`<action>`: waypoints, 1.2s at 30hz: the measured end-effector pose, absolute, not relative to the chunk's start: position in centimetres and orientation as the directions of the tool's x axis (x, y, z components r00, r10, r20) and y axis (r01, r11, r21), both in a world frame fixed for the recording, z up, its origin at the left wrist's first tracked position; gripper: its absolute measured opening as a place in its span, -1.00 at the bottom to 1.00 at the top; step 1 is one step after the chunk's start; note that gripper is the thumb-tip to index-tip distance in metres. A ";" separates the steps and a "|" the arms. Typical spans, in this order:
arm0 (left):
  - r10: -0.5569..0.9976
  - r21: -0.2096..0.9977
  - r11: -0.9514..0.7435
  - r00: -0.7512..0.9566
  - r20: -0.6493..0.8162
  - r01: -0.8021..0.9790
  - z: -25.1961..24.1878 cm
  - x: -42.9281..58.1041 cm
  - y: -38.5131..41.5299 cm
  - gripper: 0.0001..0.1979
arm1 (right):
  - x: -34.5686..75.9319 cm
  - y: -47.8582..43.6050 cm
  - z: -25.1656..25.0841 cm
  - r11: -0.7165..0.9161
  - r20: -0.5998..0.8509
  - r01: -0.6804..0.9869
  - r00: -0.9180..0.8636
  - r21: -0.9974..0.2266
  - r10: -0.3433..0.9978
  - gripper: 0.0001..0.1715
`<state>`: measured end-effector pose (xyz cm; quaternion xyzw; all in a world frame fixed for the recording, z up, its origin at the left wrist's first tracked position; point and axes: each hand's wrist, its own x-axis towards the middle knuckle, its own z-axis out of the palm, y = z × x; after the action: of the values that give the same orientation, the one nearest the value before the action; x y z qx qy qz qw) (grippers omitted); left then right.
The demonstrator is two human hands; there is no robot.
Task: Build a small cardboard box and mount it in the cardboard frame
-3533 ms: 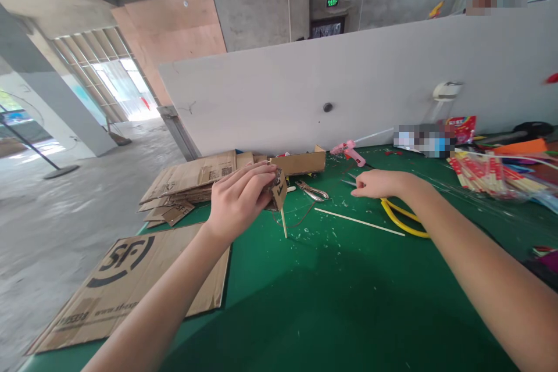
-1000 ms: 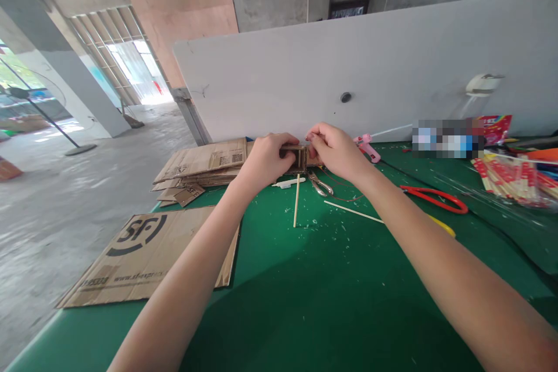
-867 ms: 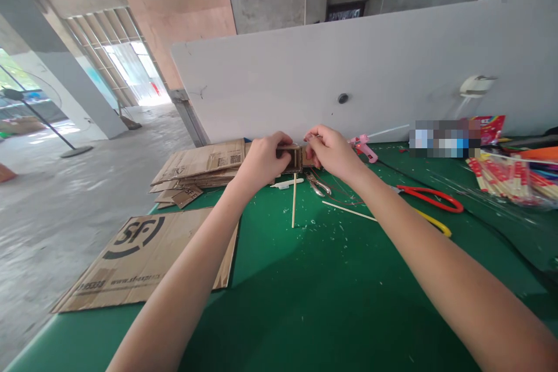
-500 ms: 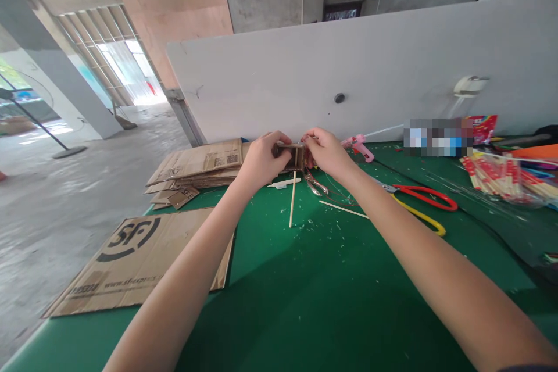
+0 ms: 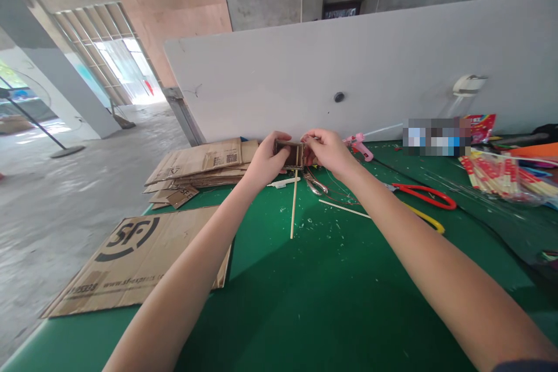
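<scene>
A small open cardboard box [image 5: 288,156] is held up over the table, its hollow side facing me. My left hand [image 5: 271,158] grips it from the left, with the thumb in the opening. From the box's underside a thin wooden stick [image 5: 293,206] slants down toward me. My right hand [image 5: 323,151] is at the box's right edge, thumb and forefinger pinched together; what lies between them is too small to make out. Just below the hands are pliers [image 5: 317,185] and a white pen-like tool [image 5: 283,183]. Another wooden stick [image 5: 344,208] lies to the right.
Stacked cardboard [image 5: 200,165] and a flat printed cardboard sheet [image 5: 131,261] lie on the left of the green table [image 5: 331,314]. A pink glue gun [image 5: 361,147], red-and-yellow-handled scissors [image 5: 427,196] and bagged sticks [image 5: 497,177] lie right. A white panel [image 5: 270,81] stands behind.
The box has tilted slightly, so more of its inside shows, and the stick's lower end reaches nearer to me. Both hands stay at the box.
</scene>
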<state>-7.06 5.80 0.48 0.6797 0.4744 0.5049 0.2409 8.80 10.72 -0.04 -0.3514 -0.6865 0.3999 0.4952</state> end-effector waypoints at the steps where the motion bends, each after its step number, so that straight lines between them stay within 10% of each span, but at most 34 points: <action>1: 0.888 0.805 -0.433 0.039 0.458 0.405 0.5 -7.0 5.7 -0.73 | 8.8 10.7 0.0 0.431 0.398 0.083 -0.261 -0.899 0.879 -0.86; 11: 0.787 0.628 -0.559 0.109 0.607 0.541 1.4 -7.6 5.3 -0.74 | 8.8 10.8 -0.2 0.511 0.486 0.059 -0.233 -0.858 0.842 -0.79; 36: 0.802 0.661 -0.553 0.110 0.587 0.507 1.7 -7.7 4.6 -0.79 | 8.8 9.7 0.4 0.649 0.593 0.182 -0.281 -0.739 0.755 -0.79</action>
<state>-7.67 4.58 1.75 0.7299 0.4485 0.4938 0.1491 8.77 9.73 0.43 -0.3122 -0.7497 0.2798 0.5121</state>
